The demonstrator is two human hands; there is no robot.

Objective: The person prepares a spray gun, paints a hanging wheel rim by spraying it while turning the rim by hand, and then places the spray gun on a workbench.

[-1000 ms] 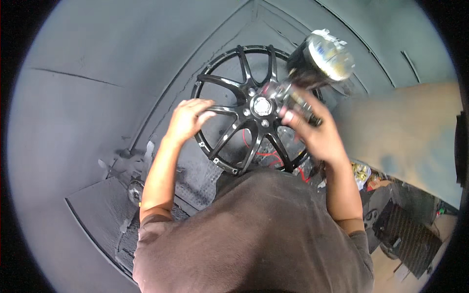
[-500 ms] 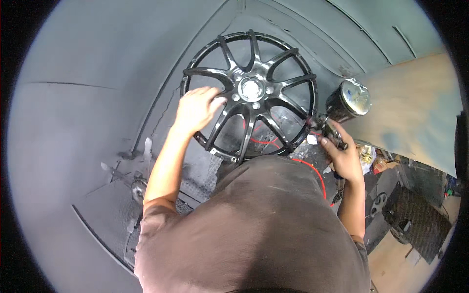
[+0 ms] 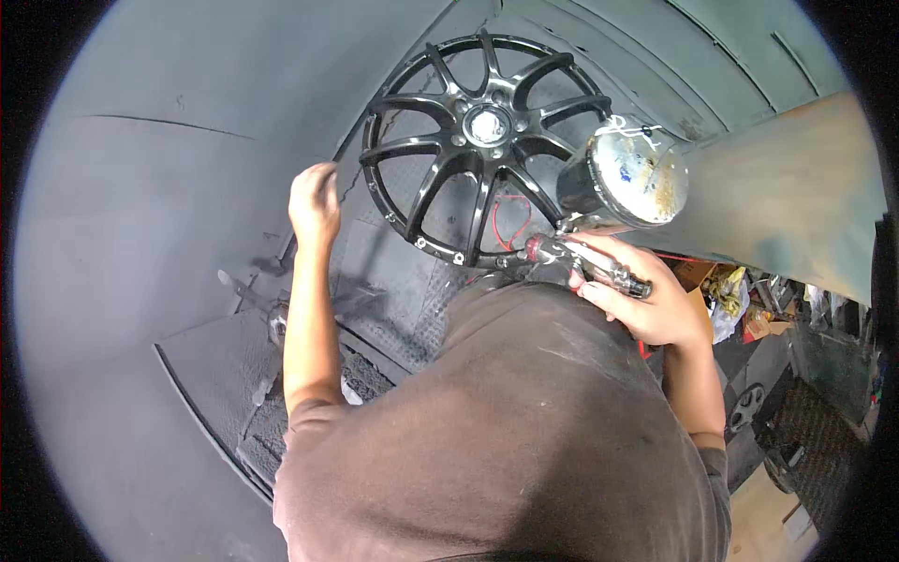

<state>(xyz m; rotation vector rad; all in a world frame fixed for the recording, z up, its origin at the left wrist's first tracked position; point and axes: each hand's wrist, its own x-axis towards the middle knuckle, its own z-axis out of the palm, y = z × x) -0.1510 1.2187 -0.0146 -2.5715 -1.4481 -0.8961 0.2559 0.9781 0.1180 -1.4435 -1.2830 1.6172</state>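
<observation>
A black multi-spoke wheel rim [image 3: 440, 183] with a bright round center stands in front of me, tilted. My right hand [image 3: 651, 300] is wrapped round a spray gun [image 3: 609, 272], at the rim's lower right edge. On top of the gun sits a dark paint cup [image 3: 581, 183] with a clear, paint-smeared lid, hiding part of the rim. Left of the rim and apart from it, my left hand [image 3: 315, 208] is raised with its fingers curled in; I see nothing in it.
A red hose [image 3: 510, 220] shows behind the spokes. Dark grey walls [image 3: 187, 187] enclose the left and back. A light brown panel [image 3: 777, 197] stands at right, with plastic bags and clutter [image 3: 740, 300] below it. A metal stand part [image 3: 276, 318] lies at lower left.
My left hand has come off the rim and moved left. My right hand has brought the spray gun left and tilted it, lid more toward me. The rim appears higher in view and turned.
</observation>
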